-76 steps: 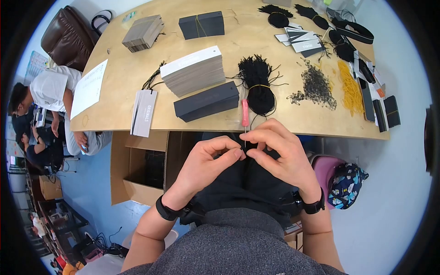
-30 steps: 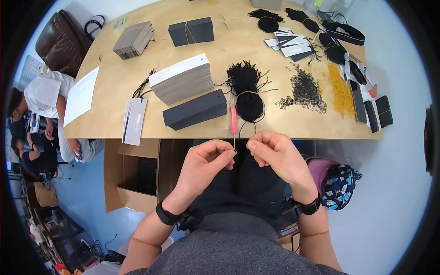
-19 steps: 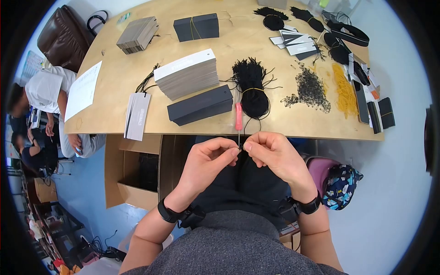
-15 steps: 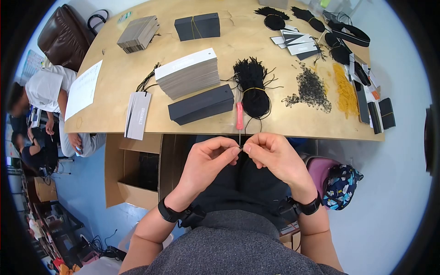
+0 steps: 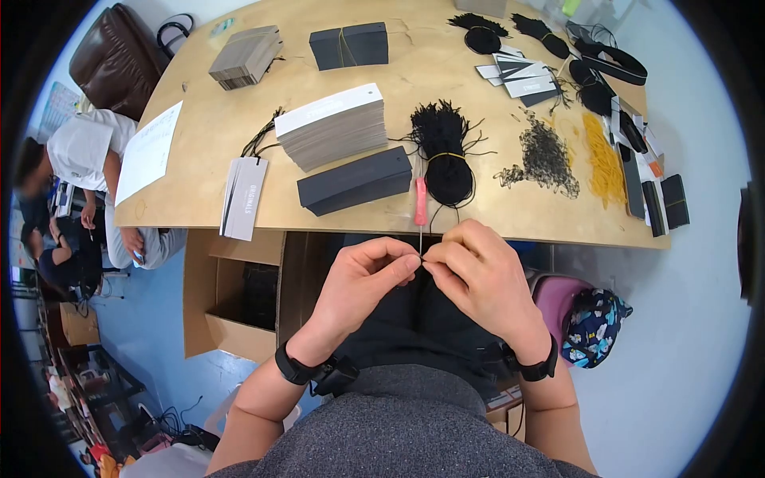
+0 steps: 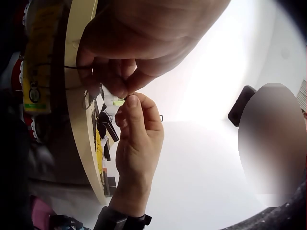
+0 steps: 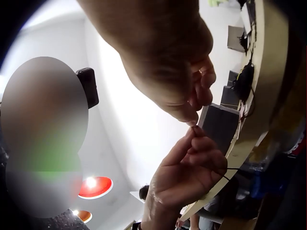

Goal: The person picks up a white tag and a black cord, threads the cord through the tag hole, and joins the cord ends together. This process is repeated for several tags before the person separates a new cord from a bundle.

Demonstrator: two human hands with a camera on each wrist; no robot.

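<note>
In the head view, my left hand (image 5: pixel 351 279) and right hand (image 5: pixel 486 275) meet fingertip to fingertip just off the table's front edge. Thumb and index finger of the left pinch a thin black cord (image 6: pixel 72 67), whose strands trail from that hand toward the table. The right thumb and fingers pinch at the same spot; the tiny dark bit between the fingertips is mostly hidden. Just beyond them lies a pink-handled tool (image 5: pixel 421 203), its thin metal shaft jutting over the edge toward the fingers. A banded bundle of black cords (image 5: pixel 448 163) lies beside it.
A dark stack of tags (image 5: pixel 355 182) and a white-topped stack (image 5: pixel 335 127) stand left of the tool. Corded tags (image 5: pixel 244 199) overhang the edge. Rightward lie small black wire pieces (image 5: pixel 546 159) and yellow rubber bands (image 5: pixel 602 159). An open carton (image 5: pixel 239 331) sits below.
The hands were apart a second ago; the right has come back to the left fingertips, and its fingers have since shifted their pinch. The left has barely moved. The head view has shifted slightly.
</note>
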